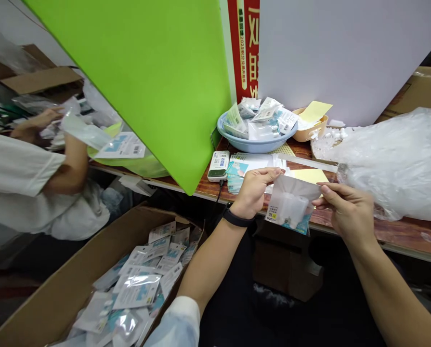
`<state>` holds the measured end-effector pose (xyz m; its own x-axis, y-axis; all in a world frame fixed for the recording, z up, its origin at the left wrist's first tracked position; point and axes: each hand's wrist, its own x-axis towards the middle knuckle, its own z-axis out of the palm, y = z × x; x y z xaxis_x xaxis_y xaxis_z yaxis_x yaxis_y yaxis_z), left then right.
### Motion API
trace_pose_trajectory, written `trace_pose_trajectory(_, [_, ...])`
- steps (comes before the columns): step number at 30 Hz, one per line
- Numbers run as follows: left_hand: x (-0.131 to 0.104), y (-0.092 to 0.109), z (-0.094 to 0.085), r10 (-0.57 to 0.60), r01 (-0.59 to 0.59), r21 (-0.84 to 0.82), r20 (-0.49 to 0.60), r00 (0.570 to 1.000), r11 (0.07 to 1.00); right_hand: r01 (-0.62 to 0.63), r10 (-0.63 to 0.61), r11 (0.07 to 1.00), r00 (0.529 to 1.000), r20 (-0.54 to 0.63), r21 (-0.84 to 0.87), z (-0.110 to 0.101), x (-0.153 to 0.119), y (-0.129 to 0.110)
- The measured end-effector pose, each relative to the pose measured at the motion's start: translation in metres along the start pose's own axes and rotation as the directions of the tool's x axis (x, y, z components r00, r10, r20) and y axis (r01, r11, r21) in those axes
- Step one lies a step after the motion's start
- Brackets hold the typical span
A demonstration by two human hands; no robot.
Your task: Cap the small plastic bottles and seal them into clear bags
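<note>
1. Packet (291, 205): hanging before the front edge of the table (399, 231); "1000" legible near the lower-left corner, finer print too small to read.
2. Left hand (254, 190): pinching the packet's upper left corner between thumb and fingertips, stretched forward.
3. Right hand (352, 209): pinching the upper right corner likewise, angled inward.
4. Behind: bowl (251, 144) heaped with packets (269, 112).
5. Beyond: red banner (253, 48), "2025" readable among Chinese characters.

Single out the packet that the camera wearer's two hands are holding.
The clear plastic packet pinched at its upper edge between the left hand and right hand; those in the blue basin and cardboard box lie unheld.
</note>
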<state>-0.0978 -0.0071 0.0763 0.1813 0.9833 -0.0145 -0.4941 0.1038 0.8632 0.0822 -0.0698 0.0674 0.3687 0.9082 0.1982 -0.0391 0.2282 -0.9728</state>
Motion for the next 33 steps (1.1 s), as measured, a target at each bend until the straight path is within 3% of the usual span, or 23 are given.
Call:
trace_pose_trajectory(4, [-0.001,-0.003,0.007,0.018,-0.018,-0.027,-0.009,1.0,0.999,0.008,-0.008,0.998,1.0,0.003,0.066,-0.004,0.001,0.001])
trace_pose_trajectory(8, [-0.004,-0.008,0.016,0.106,-0.107,-0.025,-0.022,0.994,0.994,0.222,-0.222,0.974,0.975,-0.011,-0.049,-0.011,0.001,0.008])
trace_pose_trajectory(10, [-0.006,-0.014,0.02,0.084,-0.085,-0.049,-0.029,0.996,0.995,0.312,-0.316,0.943,0.948,-0.02,-0.115,-0.014,0.001,0.013])
trace_pose_trajectory(13, [-0.011,-0.025,0.022,0.015,-0.015,0.004,-0.005,1.0,1.0,0.297,-0.313,0.93,0.949,-0.043,-0.215,-0.019,0.001,0.018])
trace_pose_trajectory(18, [-0.032,-0.039,0.023,-0.019,0.034,0.265,-0.057,0.998,0.964,0.153,-0.194,0.924,0.977,-0.085,-0.35,-0.034,-0.01,0.02])
trace_pose_trajectory(22, [-0.051,-0.043,0.025,-0.101,0.128,0.305,-0.103,0.99,0.944,-0.103,0.036,0.926,0.981,-0.188,-0.363,-0.045,-0.029,0.02])
trace_pose_trajectory(25, [-0.058,-0.049,0.026,-0.171,0.205,0.271,-0.147,0.974,0.94,-0.304,0.266,0.935,0.941,-0.209,-0.18,-0.049,-0.038,0.021])
trace_pose_trajectory(28, [-0.058,-0.056,0.027,-0.234,0.262,0.149,-0.184,0.955,0.953,-0.418,0.415,0.908,0.902,-0.123,-0.005,-0.053,-0.04,0.024])
trace_pose_trajectory(33, [-0.051,-0.066,0.029,-0.303,0.317,0.012,-0.259,0.917,0.948,-0.613,0.615,0.788,0.786,0.055,-0.052,-0.062,-0.035,0.03])
